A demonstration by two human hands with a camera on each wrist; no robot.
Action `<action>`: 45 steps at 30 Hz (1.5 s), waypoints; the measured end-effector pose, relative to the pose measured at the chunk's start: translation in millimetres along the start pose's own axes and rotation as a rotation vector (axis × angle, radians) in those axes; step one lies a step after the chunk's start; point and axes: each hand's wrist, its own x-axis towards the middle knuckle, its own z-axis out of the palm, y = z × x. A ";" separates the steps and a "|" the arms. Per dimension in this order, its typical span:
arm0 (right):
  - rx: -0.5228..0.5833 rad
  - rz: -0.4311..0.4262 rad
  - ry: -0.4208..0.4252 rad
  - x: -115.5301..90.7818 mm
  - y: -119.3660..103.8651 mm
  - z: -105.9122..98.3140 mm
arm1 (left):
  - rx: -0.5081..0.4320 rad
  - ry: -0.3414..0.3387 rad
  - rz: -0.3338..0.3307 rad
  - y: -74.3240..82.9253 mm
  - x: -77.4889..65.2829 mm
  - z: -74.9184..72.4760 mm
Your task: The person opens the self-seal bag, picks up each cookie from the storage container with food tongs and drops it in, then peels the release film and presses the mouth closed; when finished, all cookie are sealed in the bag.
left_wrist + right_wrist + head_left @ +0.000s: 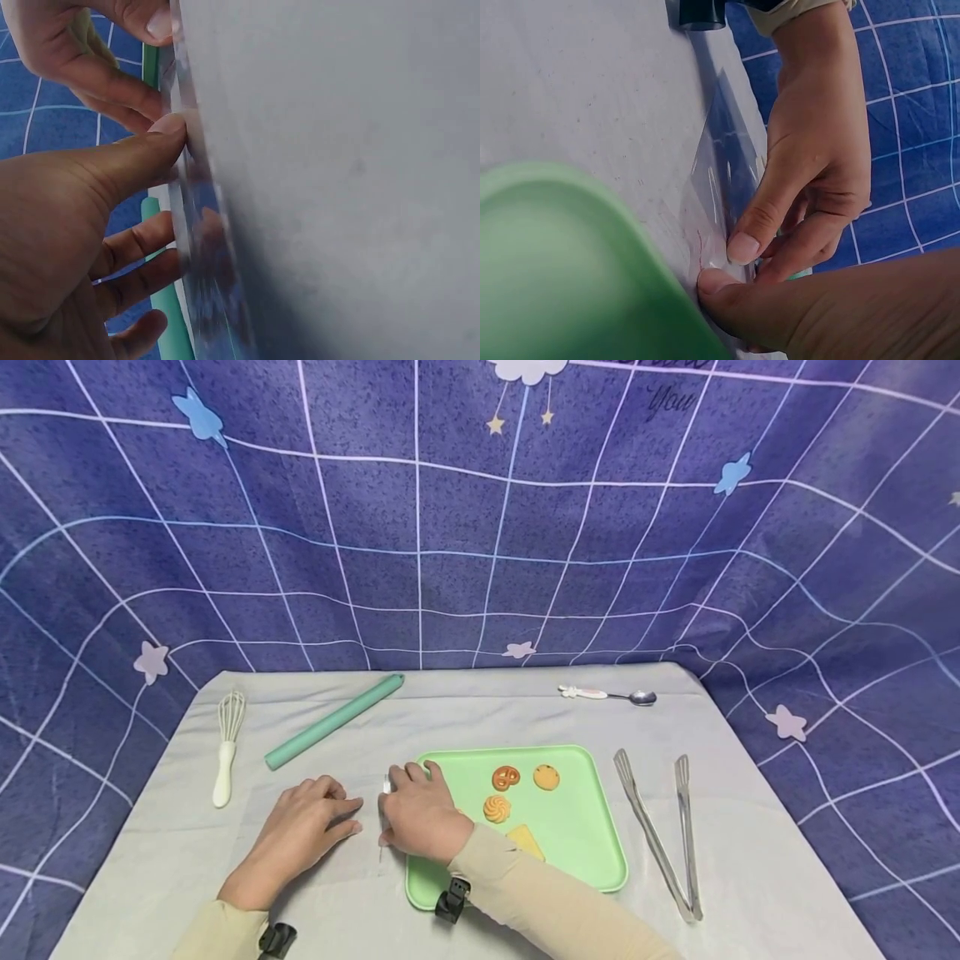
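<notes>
A clear plastic bag (356, 860) lies flat on the cloth, left of the green tray (558, 864). My left hand (303, 827) pinches its open edge, the thumb (169, 135) on one side of the film and fingers on the other. Close beside it, my right hand (423, 814) grips the same edge, its thumb (720, 285) on the film and its wrist over the tray's left rim. A pretzel (506, 777), a dotted round cookie (546, 777), a swirl cookie (497, 808) and a yellow rectangular biscuit (527, 842) lie in the tray; the right forearm partly covers the biscuit.
A white whisk (227, 752) and a green rolling pin (335, 722) lie at the left. Metal tongs (660, 835) rest right of the tray, and a spoon (607, 695) lies near the back edge. A blue grid-patterned curtain (465, 527) hangs behind.
</notes>
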 end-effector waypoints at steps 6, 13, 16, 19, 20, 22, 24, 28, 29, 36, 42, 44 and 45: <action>-0.001 -0.001 0.014 -0.8 0.6 0.1 | 0.014 0.040 0.008 -1.7 1.0 -1.3; 0.008 0.005 0.014 1.0 2.4 1.9 | -0.013 0.083 0.027 -3.2 1.2 -6.4; 0.013 0.011 0.009 1.7 3.1 2.7 | -0.047 0.115 0.041 -3.8 1.9 -11.7; 0.018 0.020 0.004 2.2 3.8 3.1 | -0.071 0.158 0.054 -4.5 3.0 -18.2; 0.019 0.023 0.002 2.1 4.0 3.0 | -0.077 0.174 0.058 -4.8 3.3 -20.6; 0.023 0.026 0.001 2.0 4.4 2.9 | -0.085 0.205 0.067 -5.2 3.9 -25.2; 0.026 0.027 -0.001 1.8 4.8 2.6 | -0.088 0.231 0.078 -5.5 4.2 -29.1; 0.026 0.026 0.000 1.0 6.5 2.4 | -0.105 0.255 0.088 -4.5 5.3 -34.0; 0.028 0.025 0.002 0.7 7.1 2.3 | -0.110 0.255 0.087 -4.1 5.5 -34.3; 0.174 0.024 0.110 -17.0 23.9 -3.3 | -0.125 0.222 0.063 0.9 1.5 -30.5; 0.370 0.075 0.317 -59.9 79.2 -13.7 | -0.124 0.229 0.061 5.1 0.4 -29.7; 0.403 0.105 0.435 -79.6 106.7 -10.7 | -0.127 0.227 0.066 6.6 0.5 -29.7; 0.418 0.127 0.481 -90.8 121.4 -8.2 | -0.128 0.225 0.068 7.4 0.6 -29.8</action>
